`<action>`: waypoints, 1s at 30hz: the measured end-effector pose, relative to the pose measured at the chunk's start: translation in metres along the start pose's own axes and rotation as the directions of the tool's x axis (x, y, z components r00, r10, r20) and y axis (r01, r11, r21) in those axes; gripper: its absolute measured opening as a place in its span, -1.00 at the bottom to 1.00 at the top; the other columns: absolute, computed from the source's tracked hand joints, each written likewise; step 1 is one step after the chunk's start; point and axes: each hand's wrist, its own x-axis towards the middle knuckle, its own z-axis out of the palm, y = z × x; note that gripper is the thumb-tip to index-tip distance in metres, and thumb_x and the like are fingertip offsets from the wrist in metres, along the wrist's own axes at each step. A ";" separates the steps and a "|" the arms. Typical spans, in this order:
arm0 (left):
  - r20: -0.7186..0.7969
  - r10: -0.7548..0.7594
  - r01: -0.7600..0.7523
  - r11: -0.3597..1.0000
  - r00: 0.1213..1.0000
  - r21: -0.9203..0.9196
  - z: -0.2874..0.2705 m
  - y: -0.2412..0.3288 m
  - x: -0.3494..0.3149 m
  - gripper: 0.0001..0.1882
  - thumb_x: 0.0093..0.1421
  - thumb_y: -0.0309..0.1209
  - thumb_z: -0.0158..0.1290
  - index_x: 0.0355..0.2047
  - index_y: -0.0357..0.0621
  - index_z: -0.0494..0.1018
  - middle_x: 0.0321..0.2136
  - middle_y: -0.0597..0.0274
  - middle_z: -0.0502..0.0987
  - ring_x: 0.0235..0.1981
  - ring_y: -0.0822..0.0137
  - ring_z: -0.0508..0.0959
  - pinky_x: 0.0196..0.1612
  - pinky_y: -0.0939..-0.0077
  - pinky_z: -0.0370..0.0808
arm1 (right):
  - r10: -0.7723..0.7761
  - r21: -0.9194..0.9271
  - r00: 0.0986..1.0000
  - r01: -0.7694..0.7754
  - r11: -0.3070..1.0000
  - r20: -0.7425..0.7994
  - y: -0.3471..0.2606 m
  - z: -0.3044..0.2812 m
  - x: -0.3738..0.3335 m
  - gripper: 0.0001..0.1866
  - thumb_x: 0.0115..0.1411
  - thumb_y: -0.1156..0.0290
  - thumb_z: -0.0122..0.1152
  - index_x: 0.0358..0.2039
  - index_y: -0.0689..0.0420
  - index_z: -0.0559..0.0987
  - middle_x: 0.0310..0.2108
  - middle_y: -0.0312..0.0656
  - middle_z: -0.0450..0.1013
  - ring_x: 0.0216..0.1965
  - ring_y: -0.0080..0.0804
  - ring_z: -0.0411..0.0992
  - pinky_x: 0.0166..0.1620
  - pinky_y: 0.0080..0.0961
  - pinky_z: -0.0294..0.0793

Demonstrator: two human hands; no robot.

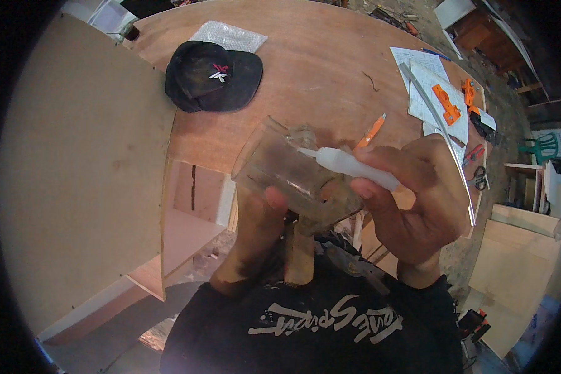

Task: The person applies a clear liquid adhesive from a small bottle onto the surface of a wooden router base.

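My left hand (pixel 250 215) is closed around a clear, curved plastic piece (pixel 274 162), its thumb pressed on the near side. The piece looks worn and cloudy, with a small rounded lug on its far edge. My right hand (pixel 414 199) pinches a small white squeeze bottle (pixel 349 165) between thumb and fingers. The bottle's thin nozzle points left, at the plastic piece's upper edge; whether it touches I cannot tell. Just under the plastic hangs a tan cylinder (pixel 300 255), perhaps joined to it. An orange utility knife (pixel 373 129) lies on the table behind the bottle.
On the wooden table (pixel 318 68) are a black cap (pixel 212 78), bubble wrap (pixel 234 36), papers (pixel 421 75) and orange plastic tools (pixel 445 105). A thin metal strip (pixel 439 118) and scissors (pixel 479 177) lie at the right. A large upright panel (pixel 87 156) borders the left.
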 end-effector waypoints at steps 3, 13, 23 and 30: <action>0.001 0.005 -0.005 0.999 1.000 -0.044 0.000 0.003 0.001 0.13 -0.10 0.47 -0.05 0.22 -0.22 0.14 0.12 0.03 0.35 0.11 0.19 0.42 0.13 0.24 0.41 | 0.007 0.000 1.000 -0.007 1.000 -0.004 -0.003 0.000 -0.001 -0.70 -0.06 0.36 0.46 -0.34 0.25 0.63 -0.50 -0.13 0.50 -0.54 -0.44 0.33 -0.49 -0.57 0.26; -0.001 -0.051 0.051 0.992 0.999 -0.117 0.000 0.005 -0.006 0.18 -0.17 0.48 0.01 0.25 -0.17 0.09 0.14 0.02 0.33 0.14 0.17 0.39 0.17 0.20 0.36 | -0.034 -0.020 0.999 0.034 0.999 0.004 -0.004 -0.003 -0.004 -0.71 -0.04 0.33 0.45 -0.36 0.25 0.63 -0.49 -0.13 0.51 -0.53 -0.43 0.33 -0.48 -0.55 0.26; -0.050 -0.024 0.010 0.969 0.998 -0.249 0.009 0.004 -0.005 0.15 -0.13 0.50 -0.03 0.18 -0.27 0.16 0.05 0.07 0.38 0.04 0.20 0.47 0.02 0.32 0.50 | -0.051 -0.034 0.999 0.051 0.998 -0.003 0.002 -0.008 -0.010 -0.67 -0.05 0.29 0.47 -0.36 0.25 0.62 -0.50 -0.16 0.50 -0.52 -0.43 0.36 -0.47 -0.55 0.27; 0.055 -0.003 0.014 0.978 0.998 -0.209 0.007 0.006 -0.006 0.09 -0.02 0.48 -0.11 0.27 -0.11 0.02 0.09 0.00 0.33 0.11 0.11 0.40 0.12 0.20 0.39 | -0.052 -0.064 0.999 0.053 0.997 0.009 -0.002 -0.014 -0.010 -0.65 -0.08 0.27 0.48 -0.36 0.26 0.62 -0.51 -0.17 0.48 -0.53 -0.42 0.37 -0.47 -0.53 0.28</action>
